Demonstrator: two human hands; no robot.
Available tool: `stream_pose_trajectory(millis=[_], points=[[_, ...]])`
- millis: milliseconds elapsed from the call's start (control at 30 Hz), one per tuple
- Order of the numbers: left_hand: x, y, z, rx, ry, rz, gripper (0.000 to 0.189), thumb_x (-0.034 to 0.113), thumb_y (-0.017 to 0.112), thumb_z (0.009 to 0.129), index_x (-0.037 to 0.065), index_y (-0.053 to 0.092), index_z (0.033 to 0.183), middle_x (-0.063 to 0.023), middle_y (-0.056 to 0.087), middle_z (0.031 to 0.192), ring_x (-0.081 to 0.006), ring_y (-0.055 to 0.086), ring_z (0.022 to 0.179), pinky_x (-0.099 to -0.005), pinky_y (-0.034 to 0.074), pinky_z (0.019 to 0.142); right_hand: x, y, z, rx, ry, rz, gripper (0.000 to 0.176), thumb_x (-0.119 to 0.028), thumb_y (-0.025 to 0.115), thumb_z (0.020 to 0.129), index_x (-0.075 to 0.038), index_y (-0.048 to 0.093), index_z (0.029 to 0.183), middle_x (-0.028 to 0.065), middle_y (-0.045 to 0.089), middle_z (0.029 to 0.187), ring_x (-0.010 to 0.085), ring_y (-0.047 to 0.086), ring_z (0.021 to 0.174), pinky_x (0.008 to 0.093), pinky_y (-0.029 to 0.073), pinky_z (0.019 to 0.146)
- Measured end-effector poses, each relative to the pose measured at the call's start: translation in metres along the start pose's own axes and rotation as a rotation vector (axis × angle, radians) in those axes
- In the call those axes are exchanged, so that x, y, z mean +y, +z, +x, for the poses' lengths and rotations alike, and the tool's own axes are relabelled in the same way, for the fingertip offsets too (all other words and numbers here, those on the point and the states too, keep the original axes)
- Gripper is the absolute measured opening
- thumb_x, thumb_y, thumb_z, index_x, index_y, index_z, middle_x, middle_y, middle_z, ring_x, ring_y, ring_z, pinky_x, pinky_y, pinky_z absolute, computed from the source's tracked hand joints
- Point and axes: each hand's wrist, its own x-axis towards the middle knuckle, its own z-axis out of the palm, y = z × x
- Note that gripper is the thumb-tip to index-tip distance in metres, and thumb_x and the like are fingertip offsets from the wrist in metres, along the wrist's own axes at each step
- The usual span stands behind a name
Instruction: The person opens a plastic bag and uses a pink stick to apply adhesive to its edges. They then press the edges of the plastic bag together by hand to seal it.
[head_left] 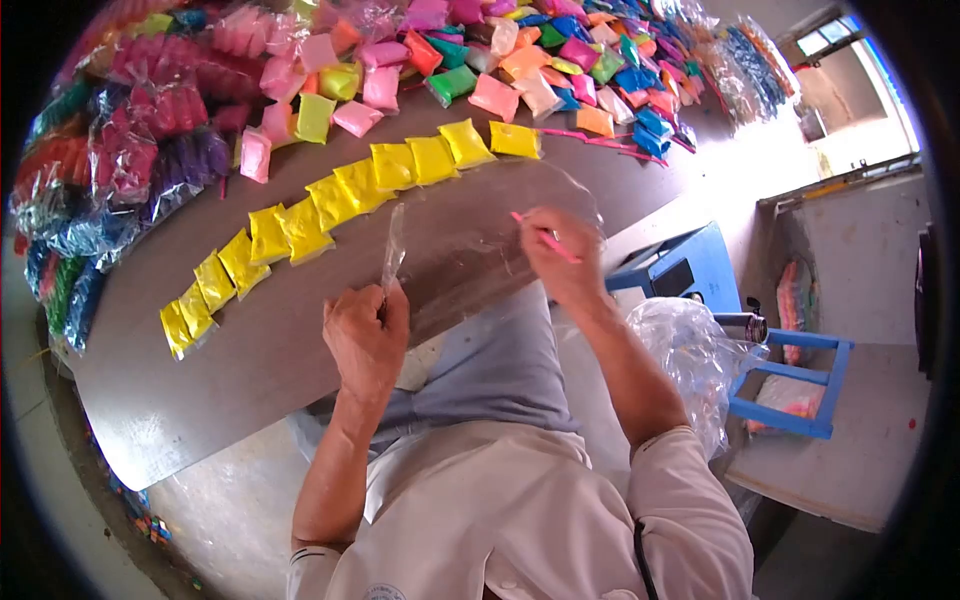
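A clear plastic bag [460,235] is stretched over the brown table between my hands. My left hand [367,330] is closed, pinching the bag's gathered edge. To the right, my right hand [562,255] is closed around a thin pink strip [558,246], somewhat blurred; whether it also touches the bag is hard to tell. Beyond both hands, several yellow packets [393,167] lie in a curved row, from the left side of the table up to the top middle.
Many coloured packets [495,97] are heaped along the far side of the table [200,400]. Bundled packets in clear bags [125,150] stand at the left. On the right are a blue box [680,268], crumpled clear plastic [685,345] and a blue frame [822,400].
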Motion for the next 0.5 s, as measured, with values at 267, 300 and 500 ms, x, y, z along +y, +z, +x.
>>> stream_pose_trajectory(millis=[267, 300, 500], points=[[-0.007, 0.000, -0.001, 0.007, 0.091, -0.041, 0.039, 0.014, 0.067, 0.093, 0.003, 0.044, 0.063, -0.0147, 0.045, 0.060, -0.0356, 0.045, 0.058, -0.0448, 0.036, 0.058, -0.020, -0.066, 0.039, 0.164, 0.542, 0.660, 0.014, -0.007, 0.071, 0.090, 0.005, 0.069, 0.098, 0.0121, 0.070, 0.113, 0.0143, 0.070, 0.083, 0.0271, 0.059, 0.068], [-0.008, -0.002, -0.001, -0.011, 0.099, -0.048, 0.036, 0.012, 0.068, 0.091, 0.004, 0.044, 0.064, -0.0133, 0.047, 0.061, -0.0346, 0.047, 0.059, -0.0441, 0.036, 0.059, -0.025, -0.069, 0.042, 0.168, 0.539, 0.666, 0.014, -0.007, 0.071, 0.090, 0.005, 0.069, 0.098, 0.0121, 0.070, 0.113, 0.0143, 0.070, 0.083, 0.0271, 0.059, 0.068], [-0.011, -0.019, 0.008, -0.095, 0.157, -0.091, 0.031, 0.009, 0.068, 0.090, 0.005, 0.046, 0.069, -0.0125, 0.048, 0.064, -0.0355, 0.048, 0.061, -0.0441, 0.038, 0.061, -0.048, -0.079, 0.073, -0.248, 0.434, 0.570, 0.017, -0.013, 0.071, 0.090, 0.002, 0.070, 0.099, 0.0155, 0.069, 0.115, 0.0126, 0.070, 0.080, 0.0253, 0.058, 0.066]])
